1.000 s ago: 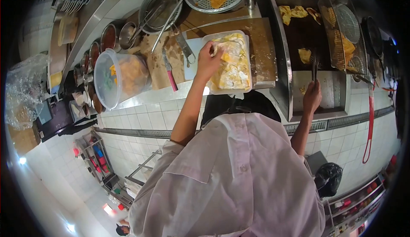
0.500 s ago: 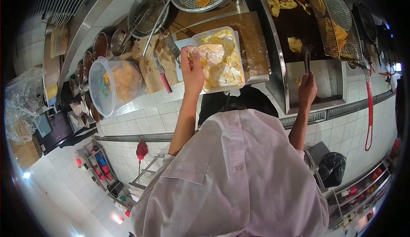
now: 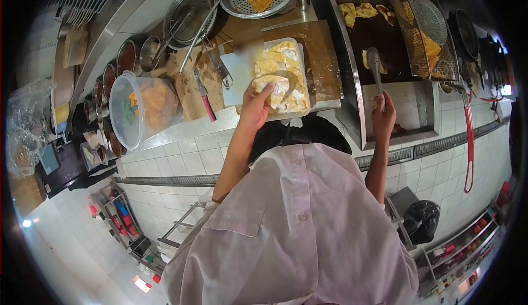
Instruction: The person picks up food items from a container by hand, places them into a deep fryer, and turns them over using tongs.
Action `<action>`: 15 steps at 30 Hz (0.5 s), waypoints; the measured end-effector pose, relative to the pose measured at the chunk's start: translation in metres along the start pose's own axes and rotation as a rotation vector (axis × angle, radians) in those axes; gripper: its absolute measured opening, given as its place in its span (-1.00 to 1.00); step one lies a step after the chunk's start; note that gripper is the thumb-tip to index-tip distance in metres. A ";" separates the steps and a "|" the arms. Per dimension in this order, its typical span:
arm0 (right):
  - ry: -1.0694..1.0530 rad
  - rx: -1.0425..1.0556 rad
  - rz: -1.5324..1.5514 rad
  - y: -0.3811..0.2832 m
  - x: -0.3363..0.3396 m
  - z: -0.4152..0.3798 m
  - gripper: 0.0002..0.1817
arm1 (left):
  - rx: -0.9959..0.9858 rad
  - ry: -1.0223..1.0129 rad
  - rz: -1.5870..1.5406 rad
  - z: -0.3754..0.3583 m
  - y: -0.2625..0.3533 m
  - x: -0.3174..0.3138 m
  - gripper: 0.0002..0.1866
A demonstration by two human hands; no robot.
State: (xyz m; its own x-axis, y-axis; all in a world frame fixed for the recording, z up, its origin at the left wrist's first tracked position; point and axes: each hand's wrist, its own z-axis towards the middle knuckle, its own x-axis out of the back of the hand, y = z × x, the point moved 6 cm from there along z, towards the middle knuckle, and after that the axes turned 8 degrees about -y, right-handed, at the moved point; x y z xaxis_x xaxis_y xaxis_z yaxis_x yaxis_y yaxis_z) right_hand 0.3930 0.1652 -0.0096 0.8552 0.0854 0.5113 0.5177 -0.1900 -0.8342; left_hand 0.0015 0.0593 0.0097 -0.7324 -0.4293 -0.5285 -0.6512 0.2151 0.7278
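Pinching a floured pale-yellow piece (image 3: pixel 275 88) between thumb and fingers of the left grip (image 3: pixel 254 110), at the near left of a filled white tray (image 3: pixel 306 108) on the bench (image 3: pixel 192 125). Closed around the handle of a metal utensil (image 3: pixel 375 66) with the right grip (image 3: pixel 383 115), its head over a yellow scrap (image 3: pixel 364 57) in the fryer (image 3: pixel 407 104). Left of the tray, a pink-handled knife (image 3: pixel 204 93), then a clear bucket (image 3: pixel 124 132); beyond the utensil, a wire basket (image 3: pixel 403 38).

Wears creased, pale pinkish-grey shirt (image 3: pixel 275 250) with front placket (image 3: pixel 300 195), round buttons (image 3: pixel 301 216) and chest pocket (image 3: pixel 234 214). Shows bare hands (image 3: pixel 255 108), black lower garment (image 3: pixel 330 137).
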 end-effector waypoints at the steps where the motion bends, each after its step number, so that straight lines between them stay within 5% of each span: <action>1: -0.035 0.048 -0.018 -0.013 -0.006 0.001 -0.62 | -0.001 0.016 0.016 -0.002 -0.003 0.000 -0.64; 9: -0.325 0.405 0.010 -0.142 -0.078 0.002 -0.64 | -0.048 0.053 0.134 -0.007 -0.025 0.014 -0.80; 14: -0.491 0.618 -0.114 -0.210 -0.142 0.001 -0.60 | -0.047 0.089 0.150 -0.039 0.014 0.004 -0.79; 15: -0.603 0.513 -0.138 -0.216 -0.160 0.003 -0.57 | -0.066 0.087 0.123 -0.043 0.016 0.008 -0.77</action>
State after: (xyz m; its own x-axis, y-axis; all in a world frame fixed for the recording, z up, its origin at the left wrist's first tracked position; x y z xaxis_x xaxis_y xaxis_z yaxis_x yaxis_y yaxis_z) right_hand 0.1446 0.1959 0.0883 0.5734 0.6164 0.5396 0.4420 0.3218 -0.8373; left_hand -0.0065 0.0218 0.0361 -0.7839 -0.4786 -0.3956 -0.5411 0.2141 0.8132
